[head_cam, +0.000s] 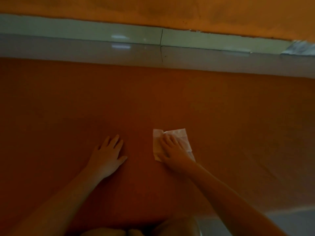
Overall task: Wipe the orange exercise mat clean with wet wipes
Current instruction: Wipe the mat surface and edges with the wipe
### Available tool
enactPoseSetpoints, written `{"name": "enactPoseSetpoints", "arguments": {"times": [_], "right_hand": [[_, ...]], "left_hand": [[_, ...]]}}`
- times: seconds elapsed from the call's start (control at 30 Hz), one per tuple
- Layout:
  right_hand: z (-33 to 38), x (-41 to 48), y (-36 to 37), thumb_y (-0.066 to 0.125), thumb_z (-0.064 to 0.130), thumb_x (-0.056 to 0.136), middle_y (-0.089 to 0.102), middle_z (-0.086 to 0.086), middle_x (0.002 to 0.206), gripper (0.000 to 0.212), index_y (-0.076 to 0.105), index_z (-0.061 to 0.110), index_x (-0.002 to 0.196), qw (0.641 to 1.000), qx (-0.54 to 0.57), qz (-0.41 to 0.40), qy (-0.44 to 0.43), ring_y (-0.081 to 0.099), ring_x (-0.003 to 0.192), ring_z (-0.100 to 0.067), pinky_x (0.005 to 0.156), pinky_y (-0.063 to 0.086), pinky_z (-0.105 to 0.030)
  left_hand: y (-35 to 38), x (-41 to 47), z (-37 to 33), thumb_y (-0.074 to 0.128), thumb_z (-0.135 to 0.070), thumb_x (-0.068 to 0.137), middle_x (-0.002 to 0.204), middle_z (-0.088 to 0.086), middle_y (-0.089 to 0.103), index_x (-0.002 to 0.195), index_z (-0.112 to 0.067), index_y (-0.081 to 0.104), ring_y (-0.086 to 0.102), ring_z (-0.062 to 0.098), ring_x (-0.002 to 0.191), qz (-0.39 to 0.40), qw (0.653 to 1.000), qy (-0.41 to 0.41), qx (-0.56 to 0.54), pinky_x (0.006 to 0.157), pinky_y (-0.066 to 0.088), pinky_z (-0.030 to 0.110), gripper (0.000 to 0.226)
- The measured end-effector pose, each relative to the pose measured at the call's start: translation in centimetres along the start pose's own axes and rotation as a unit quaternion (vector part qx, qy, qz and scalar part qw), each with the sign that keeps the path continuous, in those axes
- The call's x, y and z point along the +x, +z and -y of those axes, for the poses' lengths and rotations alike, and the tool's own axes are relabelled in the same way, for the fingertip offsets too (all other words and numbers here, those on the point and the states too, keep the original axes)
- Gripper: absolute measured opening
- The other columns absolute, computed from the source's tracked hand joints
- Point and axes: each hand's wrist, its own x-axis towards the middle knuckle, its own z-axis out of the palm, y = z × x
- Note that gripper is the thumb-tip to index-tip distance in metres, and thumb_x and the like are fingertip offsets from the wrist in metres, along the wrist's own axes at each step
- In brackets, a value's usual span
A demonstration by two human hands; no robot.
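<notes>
Exercise mat (68, 99): orange, lies flat on the floor and fills the middle and near part of the view from left edge to right edge; far edge runs along a strip of pale floor.

Wet wipe (180, 133): white, thin, roughly rectangular, a little creased; lies spread on the mat right of centre, toward the near side; far corners and left edge visible, the rest hidden under the right hand.

Right hand (170, 149): rests palm down on top of the wet wipe, fingers straight and close together, pointing far and slightly left; presses the sheet against the mat with no curl round it; forearm stretches from the near right corner.

Left hand (107, 154): lies palm down on the bare mat, left of the wipe and apart from it; fingers straight and slightly spread, thumb out to the right; holds nothing.

Floor (85, 50): glossy pale tiles beyond the mat's far edge, with a dark joint line and soft reflections.

Skirting (85, 29): pale band above the floor strip, at the foot of the wall.

Wall (119, 7): orange, at the far top, with darker smudges.

Legs (175, 225): bare, at the near edge between the forearms; too dim for detail.
</notes>
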Motion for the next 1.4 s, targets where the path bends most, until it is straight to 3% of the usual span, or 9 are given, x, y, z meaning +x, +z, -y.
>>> {"name": "enactPoseSetpoints", "arguments": {"times": [0.3,0.43,0.53,0.63,0.77,0.9,1.0,1.2,1.4], "right_hand": [[-2.2,-5.1,-1.6,0.034,0.047,0.101,-0.005,-0.004,0.162,0.066,0.007,0.019,0.154,0.99,-0.072,0.122,-0.025,-0.005,0.148,-0.022,0.117,0.002,-0.042],[-3.9,-6.5,-3.6,0.03,0.045,0.103,-0.003,-0.006,0.162,0.064,0.004,0.017,0.155,0.99,-0.09,0.107,-0.008,-0.002,0.148,-0.022,0.117,0.004,-0.041],[-4.4,-7.0,-3.2,0.028,0.045,0.102,0.0,-0.012,0.161,0.061,0.011,0.019,0.154,0.987,-0.125,0.096,-0.02,-0.001,0.147,-0.031,0.117,0.007,-0.05],[-3.6,-8.3,-1.8,0.001,0.069,0.081,-0.002,-0.005,0.161,0.087,0.008,0.022,0.154,0.991,-0.093,0.084,-0.041,-0.002,0.147,-0.027,0.117,0.004,-0.048],[-4.5,-12.3,-0.7,-0.011,0.076,0.061,-0.016,0.008,0.158,0.106,-0.003,0.025,0.153,0.989,-0.043,0.083,-0.111,-0.02,0.139,-0.007,0.115,-0.009,-0.038],[-9.5,-13.6,-0.4,-0.032,0.091,0.032,-0.027,0.008,0.145,0.139,-0.013,0.021,0.15,0.997,-0.032,0.071,-0.006,-0.022,0.137,-0.009,0.116,-0.008,-0.038],[-10.2,-13.2,0.3,-0.033,0.091,0.034,-0.018,0.001,0.158,0.137,-0.011,0.023,0.152,0.998,-0.013,0.048,0.035,-0.016,0.146,-0.022,0.117,-0.006,-0.043],[-7.7,-16.1,1.1,-0.013,0.084,0.059,-0.026,0.012,0.146,0.098,-0.018,0.03,0.141,0.994,0.002,0.04,-0.099,-0.028,0.134,-0.009,0.111,-0.016,-0.034],[-12.6,-15.8,1.8,-0.027,0.091,0.047,-0.026,0.008,0.149,0.113,-0.021,0.029,0.141,0.999,0.033,0.0,0.036,-0.017,0.146,-0.018,0.114,-0.012,-0.034]], "left_hand": [[1.2,-2.3,0.3,0.025,-0.051,0.102,0.162,0.0,-0.009,0.155,-0.023,0.004,-0.005,0.023,0.149,-0.012,0.999,-0.003,-0.032,0.12,0.006,0.049,0.064],[1.3,-2.8,-0.3,0.025,-0.047,0.103,0.162,0.0,-0.006,0.155,-0.022,0.007,-0.003,0.023,0.149,-0.023,0.998,-0.026,-0.053,0.12,0.006,0.05,0.06],[0.8,-2.7,-1.3,0.027,-0.045,0.103,0.162,0.001,0.001,0.154,-0.02,0.015,0.001,0.025,0.149,-0.046,0.995,-0.061,-0.067,0.119,0.007,0.053,0.058],[0.2,-1.9,-2.8,0.029,-0.051,0.101,0.161,0.005,0.005,0.152,-0.018,0.02,0.004,0.029,0.148,-0.047,0.993,-0.086,-0.067,0.118,0.01,0.054,0.062],[0.2,-0.6,-6.1,0.028,-0.055,0.099,0.162,0.004,-0.001,0.154,-0.019,0.014,0.0,0.027,0.148,-0.042,0.994,-0.053,-0.08,0.119,0.011,0.051,0.067],[1.0,0.1,-9.7,0.025,-0.054,0.1,0.162,0.003,-0.003,0.154,-0.02,0.011,-0.003,0.028,0.148,-0.056,0.998,-0.01,-0.038,0.119,0.008,0.053,0.065],[1.7,0.2,-10.8,0.022,-0.051,0.101,0.162,0.005,-0.003,0.154,-0.018,0.01,-0.004,0.031,0.148,-0.065,0.997,-0.031,-0.037,0.118,0.009,0.055,0.064],[2.2,0.1,-11.0,0.017,-0.051,0.101,0.162,0.004,-0.003,0.154,-0.018,0.007,-0.002,0.03,0.148,-0.085,0.995,-0.039,-0.028,0.118,0.009,0.054,0.063],[2.9,-0.2,-11.2,0.017,-0.049,0.102,0.162,0.004,-0.001,0.154,-0.018,0.009,-0.001,0.029,0.148,-0.116,0.992,-0.043,-0.034,0.118,0.008,0.053,0.062]]}}
